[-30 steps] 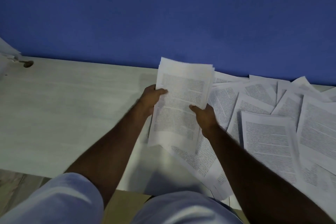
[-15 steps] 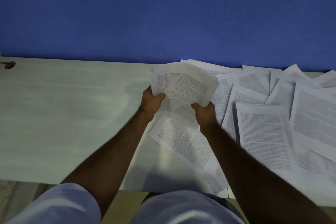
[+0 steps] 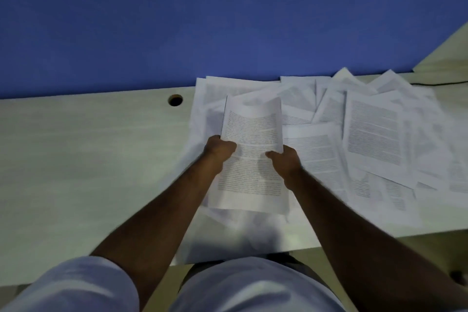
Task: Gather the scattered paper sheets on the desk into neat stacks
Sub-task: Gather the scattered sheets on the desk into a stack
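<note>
Both the left hand [image 3: 219, 151] and right hand [image 3: 285, 159] pinch the curling bundle of white printed paper sheets [image 3: 250, 157], so the person should probably tap its edges square on the pale wooden desk [image 3: 88, 159] at 6 o'clock before grabbing loose white printed pages [image 3: 374, 132] at 3 o'clock.

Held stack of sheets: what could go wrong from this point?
The held stack is pinched only at its sides by the left hand and right hand; its top edge curls over, so sheets may slip or crease. Loose sheets overlap at angles, and some near the desk's front edge could slide off.
</note>
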